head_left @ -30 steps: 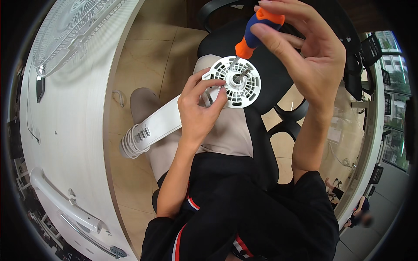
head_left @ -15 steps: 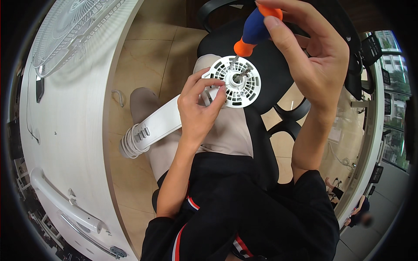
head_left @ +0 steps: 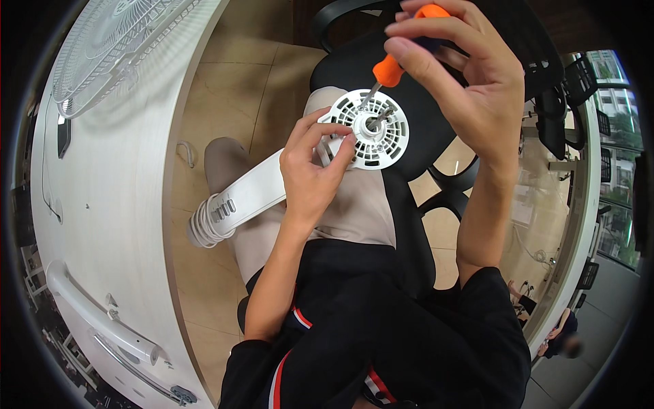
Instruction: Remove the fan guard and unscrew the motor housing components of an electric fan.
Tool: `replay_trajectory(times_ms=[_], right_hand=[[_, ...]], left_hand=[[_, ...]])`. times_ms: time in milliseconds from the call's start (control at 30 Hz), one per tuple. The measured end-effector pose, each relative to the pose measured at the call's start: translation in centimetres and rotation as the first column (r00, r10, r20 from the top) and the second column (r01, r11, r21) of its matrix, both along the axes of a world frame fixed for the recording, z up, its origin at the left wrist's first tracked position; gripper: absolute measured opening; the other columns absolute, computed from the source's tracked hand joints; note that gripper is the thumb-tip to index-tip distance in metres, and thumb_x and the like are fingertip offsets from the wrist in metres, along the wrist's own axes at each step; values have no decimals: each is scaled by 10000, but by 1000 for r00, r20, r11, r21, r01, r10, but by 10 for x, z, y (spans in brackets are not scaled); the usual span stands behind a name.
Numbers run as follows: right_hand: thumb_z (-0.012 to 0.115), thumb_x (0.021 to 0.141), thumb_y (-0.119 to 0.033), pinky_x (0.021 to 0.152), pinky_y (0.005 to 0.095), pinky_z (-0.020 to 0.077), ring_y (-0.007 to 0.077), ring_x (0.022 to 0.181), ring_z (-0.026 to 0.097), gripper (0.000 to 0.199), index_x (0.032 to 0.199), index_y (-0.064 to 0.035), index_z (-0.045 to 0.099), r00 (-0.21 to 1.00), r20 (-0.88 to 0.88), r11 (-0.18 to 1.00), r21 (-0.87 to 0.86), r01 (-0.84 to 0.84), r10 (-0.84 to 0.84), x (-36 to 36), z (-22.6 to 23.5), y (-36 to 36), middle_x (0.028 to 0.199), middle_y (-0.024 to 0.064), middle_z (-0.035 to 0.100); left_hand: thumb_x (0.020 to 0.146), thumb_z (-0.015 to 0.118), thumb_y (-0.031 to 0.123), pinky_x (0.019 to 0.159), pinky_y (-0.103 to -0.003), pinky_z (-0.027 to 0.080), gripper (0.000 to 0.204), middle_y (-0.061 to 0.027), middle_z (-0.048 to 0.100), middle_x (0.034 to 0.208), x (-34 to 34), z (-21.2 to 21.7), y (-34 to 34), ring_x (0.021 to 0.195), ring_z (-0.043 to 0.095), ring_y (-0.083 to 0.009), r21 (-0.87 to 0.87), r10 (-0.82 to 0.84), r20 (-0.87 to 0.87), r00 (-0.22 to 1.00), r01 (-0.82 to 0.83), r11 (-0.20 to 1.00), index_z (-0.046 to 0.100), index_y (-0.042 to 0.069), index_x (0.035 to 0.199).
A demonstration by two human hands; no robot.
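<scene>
A pale table (head_left: 122, 211) stands at the person's left, bearing a wire fan guard (head_left: 112, 58) and a curved white tube (head_left: 102, 320); beyond its edge lies tan tiled floor (head_left: 228, 85). The white slotted disc (head_left: 371, 140), round with a metal shaft (head_left: 382, 118) at its hub, sits over the lap, joined to a long white column (head_left: 255, 184) with coiled cord (head_left: 204, 221). The right hand (head_left: 480, 95) grips an orange-and-blue screwdriver (head_left: 389, 70), its blade reaching the disc. The left hand's (head_left: 308, 167) thumb and forefinger nearly meet there; whether they pinch anything is hard to tell.
</scene>
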State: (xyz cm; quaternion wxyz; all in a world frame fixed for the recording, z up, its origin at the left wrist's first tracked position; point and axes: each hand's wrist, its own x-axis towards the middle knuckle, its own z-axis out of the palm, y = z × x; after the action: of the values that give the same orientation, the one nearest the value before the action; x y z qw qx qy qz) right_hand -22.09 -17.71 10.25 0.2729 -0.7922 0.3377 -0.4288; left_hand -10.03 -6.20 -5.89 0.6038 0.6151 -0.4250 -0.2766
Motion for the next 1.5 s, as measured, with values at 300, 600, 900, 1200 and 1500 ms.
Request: replay_trajectory(times_ms=[300,600,900,1200,1500], right_hand=[[824,853,-19,842,299,652,191,1043,725,317,1152,6,722,995,88,994,94,-48,39,1,30,12,1111,144,705],[809,856,-15,805,303,663,202,999,740,273,1125,-2,761,990,-84,980,-157,-121,109,-11,4,-3,1117,143,706],[814,857,-25,862,323,643,219,993,753,281,1127,-9,738,986,95,982,-148,-119,134,-8,-11,-6,1102,148,728],[774,860,-54,870,331,633,195,966,753,269,1119,-15,715,995,1,992,-84,-96,96,-16,3,-5,1064,135,738],[732,875,-20,901,335,624,214,979,752,287,1155,10,673,971,-182,974,-195,117,-153,-1,10,11,1119,159,724]], left_hand=[[838,821,114,764,-330,554,184,-137,703,1258,-1,-5,-4,1025,719,-230,-62,-23,49,999,26,998,794,64,1013],[839,810,90,793,-327,569,158,-144,694,1269,-2,3,-2,1062,708,-232,-31,-9,-20,1000,8,999,795,51,991],[822,811,88,768,-329,571,215,-138,696,1261,-2,0,-2,1050,714,-233,-24,-16,-17,1000,16,1000,796,62,1035],[832,828,102,752,-324,569,221,-148,697,1256,1,-7,0,1018,717,-217,-58,-28,71,997,32,998,795,63,1047],[826,807,100,772,-324,565,174,-153,699,1262,1,-4,1,1007,722,-231,-43,8,20,1000,-7,999,816,67,997]])
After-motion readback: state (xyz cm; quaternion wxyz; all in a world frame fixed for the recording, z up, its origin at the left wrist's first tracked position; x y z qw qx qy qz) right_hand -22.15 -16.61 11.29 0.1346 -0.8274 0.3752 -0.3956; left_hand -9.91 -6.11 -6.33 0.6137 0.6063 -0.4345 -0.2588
